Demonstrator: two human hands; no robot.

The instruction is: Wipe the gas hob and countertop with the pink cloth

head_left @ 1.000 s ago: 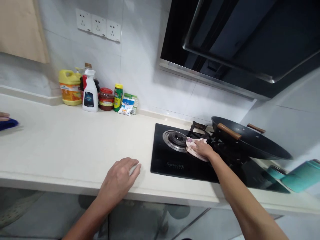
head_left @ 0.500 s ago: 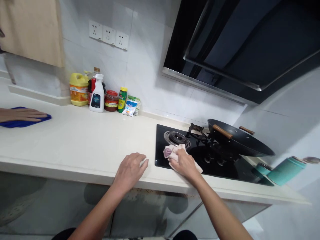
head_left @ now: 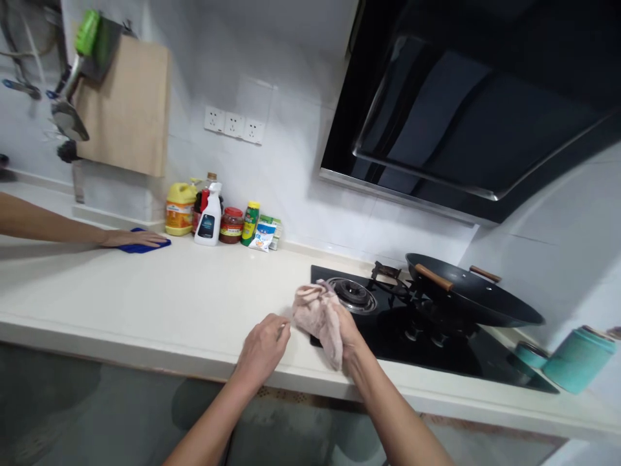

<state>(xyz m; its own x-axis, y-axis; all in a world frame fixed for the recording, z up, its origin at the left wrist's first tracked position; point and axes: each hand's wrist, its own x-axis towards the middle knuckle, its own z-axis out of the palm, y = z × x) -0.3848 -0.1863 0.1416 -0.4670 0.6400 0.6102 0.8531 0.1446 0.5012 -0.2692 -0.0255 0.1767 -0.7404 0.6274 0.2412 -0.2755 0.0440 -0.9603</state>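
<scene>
My right hand grips a crumpled pale pink cloth, raised over the front left corner of the black gas stove. The cloth hangs in folds and hides part of the fingers. To the left of it, my left hand is closed above the front edge of the white countertop. A bit of something small shows between its thumb and fingers, too little to name. The stove's bare left burner lies just beyond the cloth.
A black wok with wooden handles sits on the stove's right side, near teal canisters. A spray bottle, yellow jug and jars line the wall. At left, another person's hand presses a blue cloth. The range hood overhangs.
My right hand has lifted the pink cloth off the stove and drawn it left, closer to my left hand. The other person's hand has slid the blue cloth towards the wall. My view has shifted.
</scene>
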